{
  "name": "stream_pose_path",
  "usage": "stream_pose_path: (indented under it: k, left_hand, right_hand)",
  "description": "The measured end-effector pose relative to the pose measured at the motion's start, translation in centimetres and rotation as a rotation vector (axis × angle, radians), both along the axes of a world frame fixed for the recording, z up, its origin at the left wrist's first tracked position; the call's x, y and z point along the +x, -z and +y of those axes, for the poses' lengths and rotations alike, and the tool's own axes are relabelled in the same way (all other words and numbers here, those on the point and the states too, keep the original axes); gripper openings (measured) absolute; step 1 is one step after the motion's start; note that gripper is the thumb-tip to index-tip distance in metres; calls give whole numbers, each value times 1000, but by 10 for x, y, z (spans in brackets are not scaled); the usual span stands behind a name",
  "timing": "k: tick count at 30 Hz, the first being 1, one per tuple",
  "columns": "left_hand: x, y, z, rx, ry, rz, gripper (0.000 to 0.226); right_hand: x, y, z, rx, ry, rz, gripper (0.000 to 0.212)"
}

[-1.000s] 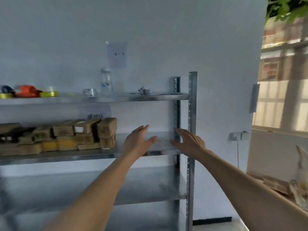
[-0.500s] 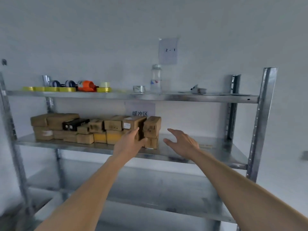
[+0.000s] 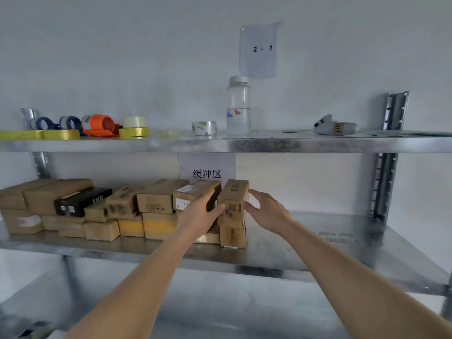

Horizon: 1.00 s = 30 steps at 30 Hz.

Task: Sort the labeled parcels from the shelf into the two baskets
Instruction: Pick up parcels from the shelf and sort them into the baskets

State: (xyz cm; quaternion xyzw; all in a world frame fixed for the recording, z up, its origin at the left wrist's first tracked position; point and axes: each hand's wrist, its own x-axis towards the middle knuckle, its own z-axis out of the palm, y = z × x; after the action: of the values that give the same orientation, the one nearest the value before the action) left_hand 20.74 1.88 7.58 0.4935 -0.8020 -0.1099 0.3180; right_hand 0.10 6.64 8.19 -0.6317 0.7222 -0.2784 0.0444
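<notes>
Several brown cardboard parcels lie stacked along the middle shelf [image 3: 318,243], with one black box [image 3: 82,201] among them. At the right end of the row a small upright parcel [image 3: 233,201] sits on top of another. My left hand [image 3: 199,214] reaches to its left side, thumb touching the front face and fingers straight beside it. My right hand [image 3: 265,209] is spread just to the right of the same parcel, fingertips near its side. Neither hand grips it. No baskets are in view.
The top shelf [image 3: 244,144] carries yellow tape rolls [image 3: 133,131], an orange tape dispenser [image 3: 100,124], a clear bottle [image 3: 238,106] and a grey scanner [image 3: 333,126]. Paper signs hang on the wall. A steel upright [image 3: 387,182] stands at the right. The bottom shelf [image 3: 220,302] is bare metal.
The view swung left from the shelf's right end toward the parcels. Both hands moved in to either side of the rightmost upper parcel.
</notes>
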Motion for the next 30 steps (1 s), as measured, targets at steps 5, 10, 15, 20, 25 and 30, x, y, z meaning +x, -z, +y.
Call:
stream_pose_path:
  k: [5,10,15,20,25,30]
  left_hand:
    - [-22,13,-51,50,47,30,65]
    - [-33,17,-94,107,105,115,65]
    - [-39,22,-124,173,118,142,64]
    - [-42,28,-134,274,181,214,62]
    - [-42,29,-133,371,256,356,63]
    - [-39,26,-129,428,337,544,75]
  right_hand:
    - [-7,13,-51,41,36,-35,67]
    - [-8,17,-88,54,51,-99,67]
    - [-7,24,-108,102,17,-252,66]
    - [-3,31,-119,169,-37,-511,69]
    - [5,27,-117,120,6,-679,57]
    - [6,21,-106,-11,-2,-686,67]
